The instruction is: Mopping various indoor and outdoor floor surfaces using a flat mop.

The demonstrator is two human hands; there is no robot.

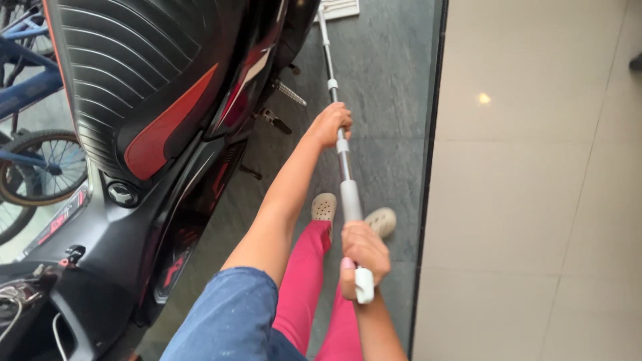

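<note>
I hold a long metal mop handle [345, 170] that runs from near my body up to a flat white mop head [338, 9] on the dark grey floor at the top. My left hand [330, 124] is shut around the middle of the handle, arm stretched forward. My right hand [362, 257] grips the white end of the handle close to me. My feet in beige clogs [325, 206] stand on the grey floor below the handle.
A black and red scooter [154, 120] is parked close on my left, its footpegs [289, 93] sticking out toward the mop. Blue bicycles [27, 100] stand behind it. A dark strip separates the grey floor from cream tiles [535, 187] on the right.
</note>
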